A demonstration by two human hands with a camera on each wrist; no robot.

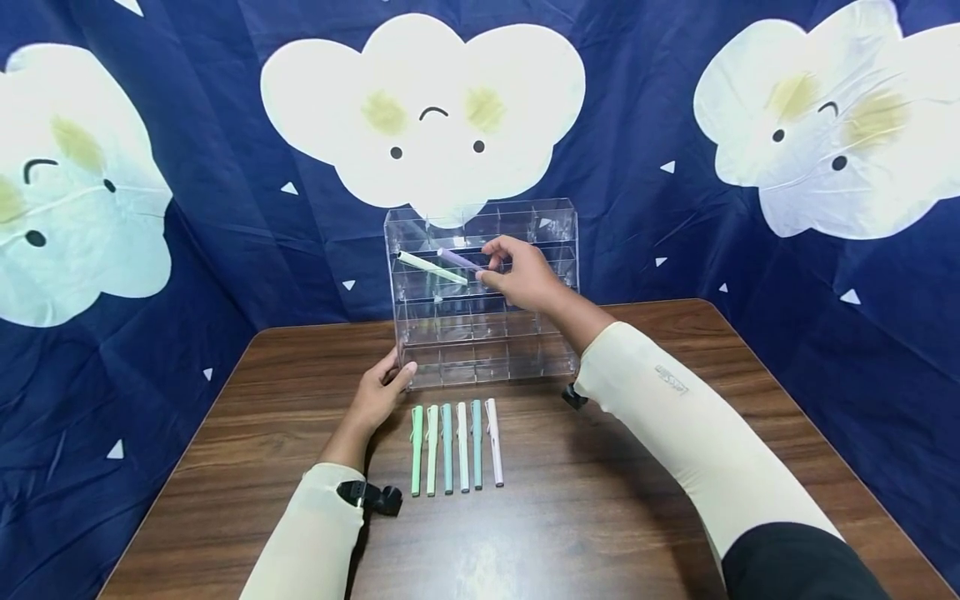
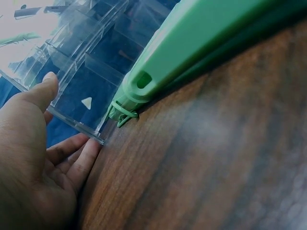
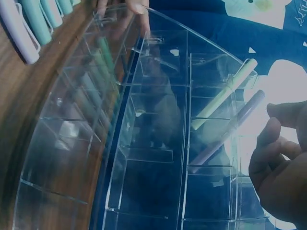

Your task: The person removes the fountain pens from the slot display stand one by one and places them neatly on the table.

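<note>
A clear acrylic display rack (image 1: 487, 327) with tiers of small compartments stands on the table. My left hand (image 1: 378, 393) holds its lower left corner, the thumb on the near side and the fingers at the bottom edge (image 2: 72, 158). In an upper tier a light green pen (image 1: 432, 267) and a purple pen (image 1: 457, 259) lean at a slant. My right hand (image 1: 522, 273) is right beside the purple pen, its fingers loosely bent. In the right wrist view a gap shows between those fingers and the purple pen (image 3: 225, 136).
Several capped pens (image 1: 447, 450) in green, teal and whitish tones lie in a row on the wooden table (image 1: 585, 508), in front of the rack. A green pen (image 2: 177, 52) looms close in the left wrist view. A dark blue curtain (image 1: 630, 167) with cloud faces hangs behind.
</note>
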